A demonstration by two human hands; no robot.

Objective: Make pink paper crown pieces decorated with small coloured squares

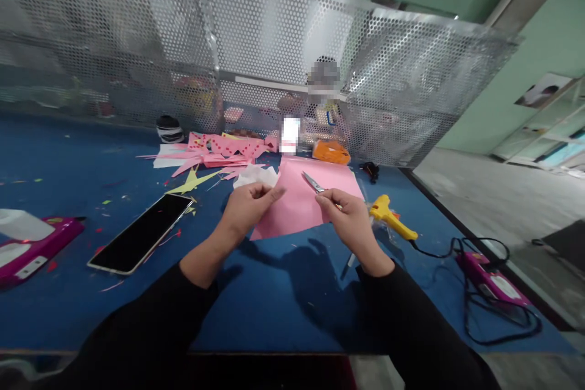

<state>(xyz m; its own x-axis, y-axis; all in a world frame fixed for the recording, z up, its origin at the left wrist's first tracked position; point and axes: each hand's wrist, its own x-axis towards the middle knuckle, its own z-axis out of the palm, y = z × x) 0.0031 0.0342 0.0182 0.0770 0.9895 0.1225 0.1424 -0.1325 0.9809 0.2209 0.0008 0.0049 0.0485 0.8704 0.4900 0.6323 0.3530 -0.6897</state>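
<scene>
My left hand (249, 210) is closed in a pinch at the left edge of a pink paper sheet (304, 207). Its fingertips overlap the sheet, and the exact contact is partly hidden. In my right hand (350, 219) is a pair of scissors (313, 182), their metal blades pointing up and left over the paper. The fingers cover most of the scissor handles. Just behind my left hand lies crumpled white paper (256, 175).
Left are a phone (141, 234), yellow paper scraps (192, 181) and cut pink paper pieces (223, 149). A yellow glue gun (390, 217) and its cord lie right, near a magenta power strip (493, 280). Behind stand an orange bundle (331, 152) and a perforated metal screen (274, 30).
</scene>
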